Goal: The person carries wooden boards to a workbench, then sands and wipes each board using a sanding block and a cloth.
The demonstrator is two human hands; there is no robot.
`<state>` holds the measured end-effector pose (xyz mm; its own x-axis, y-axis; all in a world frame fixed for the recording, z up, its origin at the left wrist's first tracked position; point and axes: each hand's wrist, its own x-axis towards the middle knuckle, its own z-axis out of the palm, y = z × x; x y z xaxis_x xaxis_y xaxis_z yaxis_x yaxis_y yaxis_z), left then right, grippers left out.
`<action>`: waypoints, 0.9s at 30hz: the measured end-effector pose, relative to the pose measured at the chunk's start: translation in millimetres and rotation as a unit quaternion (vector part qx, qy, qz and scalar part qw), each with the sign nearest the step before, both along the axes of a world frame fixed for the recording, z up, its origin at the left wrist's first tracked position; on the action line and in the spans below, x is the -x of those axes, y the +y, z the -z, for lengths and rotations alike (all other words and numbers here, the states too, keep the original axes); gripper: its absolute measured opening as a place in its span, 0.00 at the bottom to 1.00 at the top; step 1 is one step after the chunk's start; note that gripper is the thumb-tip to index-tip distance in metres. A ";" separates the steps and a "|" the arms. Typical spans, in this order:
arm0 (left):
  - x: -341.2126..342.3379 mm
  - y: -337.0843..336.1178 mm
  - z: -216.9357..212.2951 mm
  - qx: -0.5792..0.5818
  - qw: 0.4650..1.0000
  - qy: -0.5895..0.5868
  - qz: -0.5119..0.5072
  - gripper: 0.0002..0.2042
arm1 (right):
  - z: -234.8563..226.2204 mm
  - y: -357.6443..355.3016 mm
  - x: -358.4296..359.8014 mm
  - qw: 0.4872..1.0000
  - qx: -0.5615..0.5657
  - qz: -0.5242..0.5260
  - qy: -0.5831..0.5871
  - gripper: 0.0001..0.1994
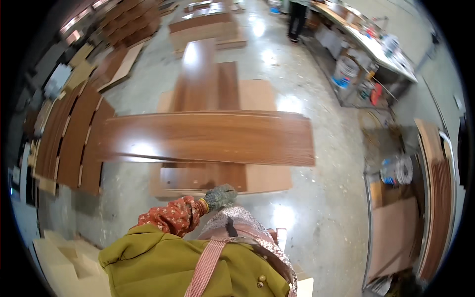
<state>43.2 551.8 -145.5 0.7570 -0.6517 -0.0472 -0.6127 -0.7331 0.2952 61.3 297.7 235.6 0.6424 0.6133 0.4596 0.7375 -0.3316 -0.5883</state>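
Long brown board [208,137] lies crosswise over the floor stack [208,89] ahead; gloved left hand [220,196] near its near edge, grip untellable; right hand out of view.

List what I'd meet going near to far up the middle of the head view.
Gloved hand → wide brown panel lying crosswise → long brown boards on the floor → stacked panels.

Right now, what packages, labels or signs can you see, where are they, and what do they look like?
Bucket: under the workbench, upper right; round, white with a blue band.
Second bucket: on the floor at right; round, white with a blue label.
No signs or screens that I can tell.
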 end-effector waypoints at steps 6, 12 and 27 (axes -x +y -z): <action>-66.7 -150.5 -1.9 0.371 0.758 0.527 -0.103 0.10 | -34.1 -100.9 40.3 0.993 -0.005 0.115 0.026 0.12; -46.2 -185.4 -111.0 0.176 0.943 0.024 0.283 0.06 | -99.3 -156.1 106.2 0.969 0.021 0.245 0.036 0.12; -209.0 -408.8 -126.5 0.036 0.940 0.340 -0.002 0.17 | -27.2 -386.4 78.9 0.752 0.138 0.590 0.259 0.16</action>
<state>252.3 142.9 -19.0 0.5697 -0.6698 -0.4763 -0.2620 -0.6973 0.6672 -17.6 -88.7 262.8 0.8626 -0.4994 -0.0804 -0.4717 -0.7369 -0.4842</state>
